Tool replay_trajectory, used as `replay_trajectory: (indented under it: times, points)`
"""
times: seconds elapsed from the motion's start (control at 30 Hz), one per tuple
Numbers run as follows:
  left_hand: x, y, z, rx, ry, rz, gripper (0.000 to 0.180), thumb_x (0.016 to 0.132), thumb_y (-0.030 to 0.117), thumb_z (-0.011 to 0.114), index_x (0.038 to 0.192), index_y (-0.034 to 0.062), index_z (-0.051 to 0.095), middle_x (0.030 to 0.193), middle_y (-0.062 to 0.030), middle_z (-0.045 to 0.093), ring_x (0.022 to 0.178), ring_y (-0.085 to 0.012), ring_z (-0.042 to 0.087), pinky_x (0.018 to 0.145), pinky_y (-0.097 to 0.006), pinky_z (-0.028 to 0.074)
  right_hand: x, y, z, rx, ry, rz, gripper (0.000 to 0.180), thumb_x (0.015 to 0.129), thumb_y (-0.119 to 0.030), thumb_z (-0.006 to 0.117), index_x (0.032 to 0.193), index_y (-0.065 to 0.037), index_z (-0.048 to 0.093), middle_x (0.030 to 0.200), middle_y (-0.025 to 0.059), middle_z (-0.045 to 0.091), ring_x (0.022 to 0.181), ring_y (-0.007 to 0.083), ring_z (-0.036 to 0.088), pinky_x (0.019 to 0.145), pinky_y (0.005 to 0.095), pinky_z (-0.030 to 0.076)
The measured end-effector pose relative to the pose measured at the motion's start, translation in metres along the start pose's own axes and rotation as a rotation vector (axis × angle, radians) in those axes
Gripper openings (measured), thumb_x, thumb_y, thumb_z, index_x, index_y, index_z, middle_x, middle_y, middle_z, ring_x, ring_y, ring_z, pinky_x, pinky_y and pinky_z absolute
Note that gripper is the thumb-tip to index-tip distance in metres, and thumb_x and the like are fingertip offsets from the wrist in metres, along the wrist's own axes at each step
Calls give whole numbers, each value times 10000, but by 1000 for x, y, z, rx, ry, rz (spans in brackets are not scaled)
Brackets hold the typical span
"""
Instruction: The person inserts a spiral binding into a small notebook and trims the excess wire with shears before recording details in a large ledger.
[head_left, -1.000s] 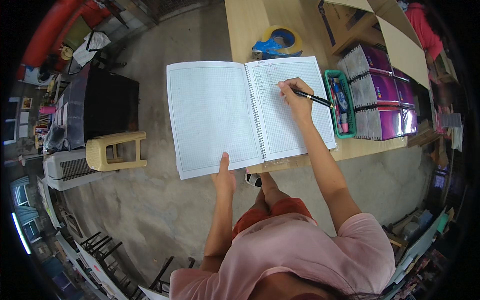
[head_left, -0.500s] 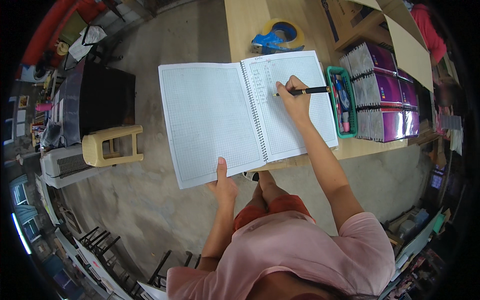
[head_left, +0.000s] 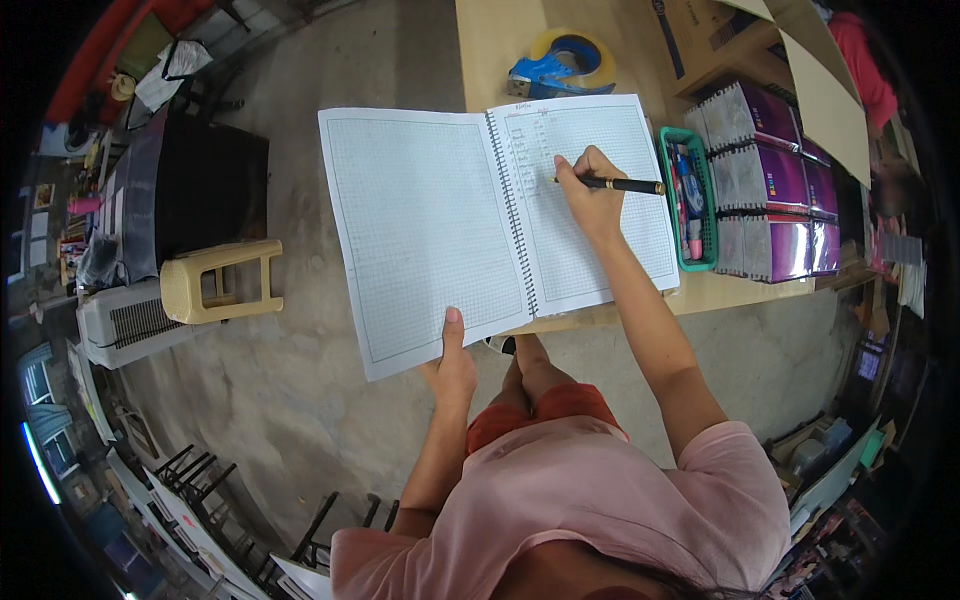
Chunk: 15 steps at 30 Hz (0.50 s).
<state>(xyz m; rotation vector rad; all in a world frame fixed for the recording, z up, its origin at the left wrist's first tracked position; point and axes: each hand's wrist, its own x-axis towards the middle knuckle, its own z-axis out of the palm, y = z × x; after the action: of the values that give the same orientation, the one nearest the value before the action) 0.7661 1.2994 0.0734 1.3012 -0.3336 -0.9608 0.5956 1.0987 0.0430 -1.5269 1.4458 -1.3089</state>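
Head view: left hand grasping spiral notebook by near edge; right hand gripping black pen.

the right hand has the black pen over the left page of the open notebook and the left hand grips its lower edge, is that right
Not the page: in the head view, the right hand has the black pen over the right page of the open notebook. The left hand does grip its lower edge.
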Motion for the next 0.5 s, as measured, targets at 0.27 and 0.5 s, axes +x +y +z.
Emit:
replay_trajectory:
  times: [0.27,0.5]
  points:
    - [0,10,5,61,-9,4,362,939,85,621,1246,-75,513,1219,-135,562,1086,-202,540,949,-318,439,0,-5,3,25,54,18,373,798,-81,717,587,-58,410,526,-11,431,512,59,363,472,263,284]
    - [0,7,3,85,-22,49,340,940,98,626,1217,-79,536,1208,-140,571,1081,-206,544,942,-310,441,-1,2,3,43,40,-27,351,778,-22,676,574,-57,393,521,-10,396,514,72,340,475,272,277]
